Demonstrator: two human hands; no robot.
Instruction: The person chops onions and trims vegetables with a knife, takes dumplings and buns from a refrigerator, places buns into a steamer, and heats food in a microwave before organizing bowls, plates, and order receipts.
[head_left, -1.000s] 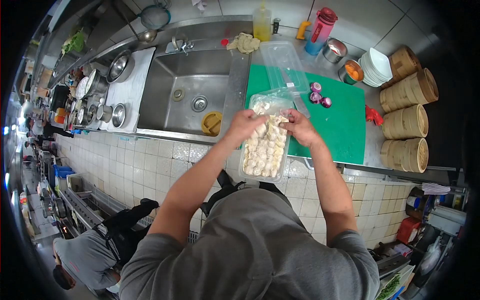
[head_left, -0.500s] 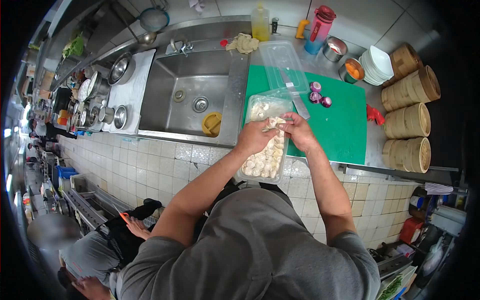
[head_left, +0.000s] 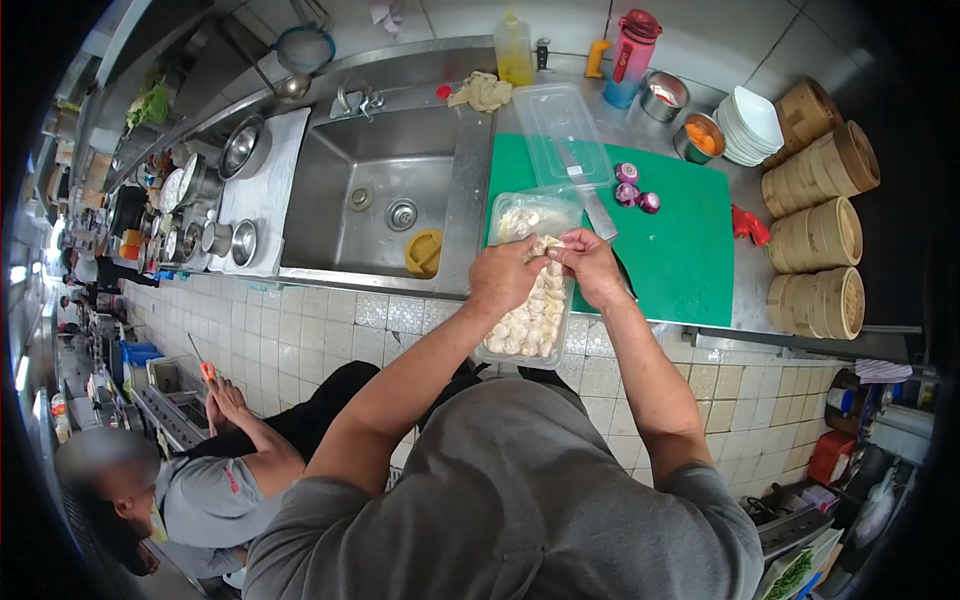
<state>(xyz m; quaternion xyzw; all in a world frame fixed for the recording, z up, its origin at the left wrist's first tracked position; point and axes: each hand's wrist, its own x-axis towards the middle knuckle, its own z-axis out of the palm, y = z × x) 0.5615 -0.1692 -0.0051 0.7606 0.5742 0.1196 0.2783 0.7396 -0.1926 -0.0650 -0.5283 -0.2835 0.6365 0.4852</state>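
A clear plastic container [head_left: 482, 350] straddles the near edge of the green cutting board [head_left: 680, 270], with rows of pale, folded pieces that look like dumplings [head_left: 525, 330] in it. Over its middle, my left hand [head_left: 503, 275] and my right hand [head_left: 588, 265] pinch one dumpling [head_left: 545, 243] between their fingertips. Both hands are closed, thumbs towards each other. Paler pieces under a plastic film [head_left: 535, 205] fill the container's far end. A cleaver [head_left: 596, 212] lies just beyond my right hand, partly under the clear lid [head_left: 560, 130].
Cut red onions [head_left: 627, 185] lie on the board. Bamboo steamers [head_left: 815, 240], white bowls [head_left: 752, 125] and a pink bottle [head_left: 632, 60] stand right and behind. To the left is a steel sink [head_left: 380, 170] with a yellow object [head_left: 423, 253]. A co-worker [head_left: 220, 500] holds an orange-handled tool behind me at left.
My hands stay over the container, still pinching the dumpling, with small finger shifts. The co-worker at left has turned and moved, and the orange-handled tool has shifted left and up.
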